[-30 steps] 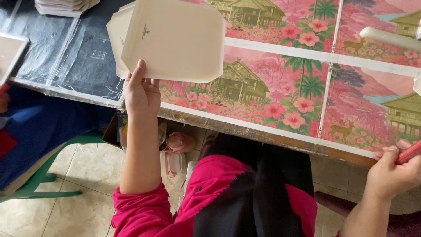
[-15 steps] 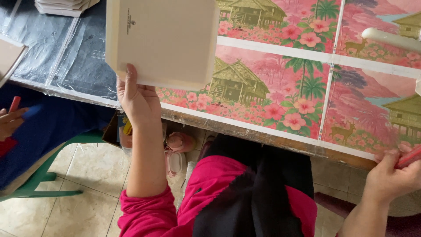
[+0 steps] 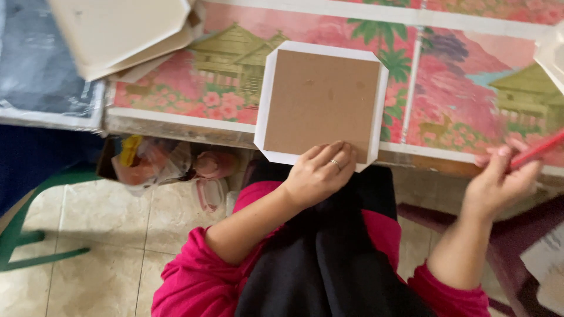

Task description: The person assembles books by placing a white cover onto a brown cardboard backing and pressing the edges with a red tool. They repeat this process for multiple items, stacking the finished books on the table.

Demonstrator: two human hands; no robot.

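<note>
Two hands are working at the near edge of the worktop point(image 3: 470, 76), which is wearing a pink cloth printed with houses and flowers; the brown cardboard square point(image 3: 320, 103) is lying on a white sheet with clipped corners point(image 3: 265, 105), and both are jutting slightly past the worktop's edge toward the lap, so my guess is that the pair could be tipping or sliding off if the pressing fingers are lifting, or the card could be drifting off-centre on the white sheet if the push is coming at an angle; the left hand point(image 3: 317, 173) is resting with fingers loosely curled and laid flat on the card's near edge, pinching nothing, only pressing down; the right hand point(image 3: 502, 176) is closing its grip around a thin red stick point(image 3: 537, 149), perhaps a pencil or brush, held away from the card near the worktop's edge; a loose stack of cream sheets point(image 3: 117, 32) is lying well apart at the far left.
</note>
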